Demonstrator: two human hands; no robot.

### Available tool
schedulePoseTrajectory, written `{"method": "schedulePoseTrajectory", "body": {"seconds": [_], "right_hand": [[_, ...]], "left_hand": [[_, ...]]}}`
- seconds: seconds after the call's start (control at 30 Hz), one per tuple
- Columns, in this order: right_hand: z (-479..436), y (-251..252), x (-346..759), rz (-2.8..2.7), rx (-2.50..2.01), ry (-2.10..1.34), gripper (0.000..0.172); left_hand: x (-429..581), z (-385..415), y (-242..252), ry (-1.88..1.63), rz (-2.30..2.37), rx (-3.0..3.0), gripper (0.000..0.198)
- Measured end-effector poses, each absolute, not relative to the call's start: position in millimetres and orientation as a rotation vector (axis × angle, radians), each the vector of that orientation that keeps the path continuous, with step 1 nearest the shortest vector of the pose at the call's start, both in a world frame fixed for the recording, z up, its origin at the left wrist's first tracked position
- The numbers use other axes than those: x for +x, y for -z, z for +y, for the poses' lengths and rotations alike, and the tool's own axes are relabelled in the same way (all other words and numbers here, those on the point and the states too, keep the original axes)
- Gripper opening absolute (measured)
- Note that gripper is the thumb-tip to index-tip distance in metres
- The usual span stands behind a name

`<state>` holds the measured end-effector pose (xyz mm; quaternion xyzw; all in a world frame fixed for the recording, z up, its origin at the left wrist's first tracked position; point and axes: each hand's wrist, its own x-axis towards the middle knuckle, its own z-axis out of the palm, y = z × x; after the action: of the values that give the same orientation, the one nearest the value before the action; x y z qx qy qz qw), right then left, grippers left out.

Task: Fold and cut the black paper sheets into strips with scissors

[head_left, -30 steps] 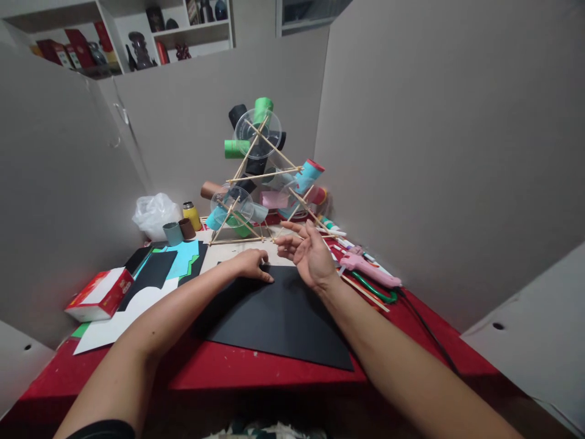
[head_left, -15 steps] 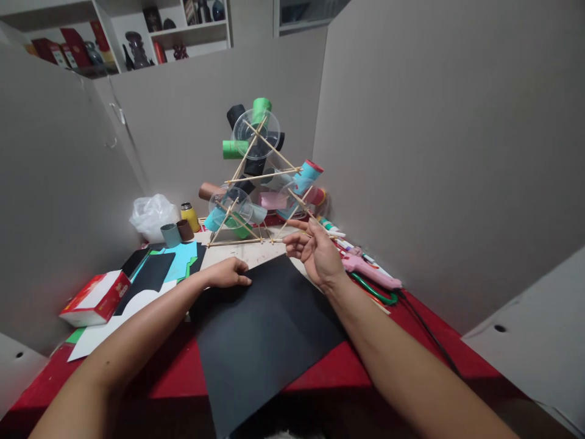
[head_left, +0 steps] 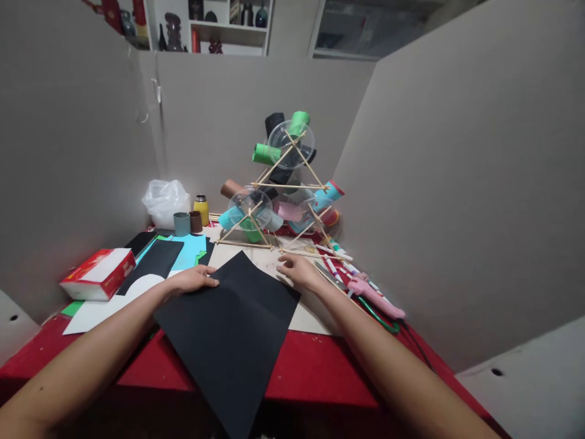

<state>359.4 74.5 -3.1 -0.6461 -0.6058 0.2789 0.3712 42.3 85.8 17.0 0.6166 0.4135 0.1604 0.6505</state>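
Pinching the black sheet point(head_left: 228, 329) by its far-left edge, my left grip point(head_left: 194, 280) is nearer; my right grip point(head_left: 298, 270), loosely uncurled, is just beyond its far-right edge.

The head camera faces forward and down (over both hands point(head_left: 192, 279)).

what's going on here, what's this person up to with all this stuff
A person's left-hand grip holds a black sheet by its edge, one corner hanging past the front of the red table. The right-hand grip is near the sheet's other side, seemingly holding nothing. Behind stands a structure of sticks and coloured tubes.
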Motion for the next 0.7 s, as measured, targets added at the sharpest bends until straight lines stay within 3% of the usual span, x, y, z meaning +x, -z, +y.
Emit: {"method": "schedulePoseTrajectory", "body": {"seconds": [0.4, 0.7], "right_hand": [[108.4, 1.4, 339.7, -2.039, -2.047, -0.454, 0.026], [89.0, 12.4, 353.8, -1.541, -1.818, -0.463, 0.032]], "left_hand": [[38.5, 79.3, -7.0, -0.496, 0.865, 1.400, 0.016], [38.9, 83.5, -3.1, -0.616, 0.833, 1.261, 0.028]]}}
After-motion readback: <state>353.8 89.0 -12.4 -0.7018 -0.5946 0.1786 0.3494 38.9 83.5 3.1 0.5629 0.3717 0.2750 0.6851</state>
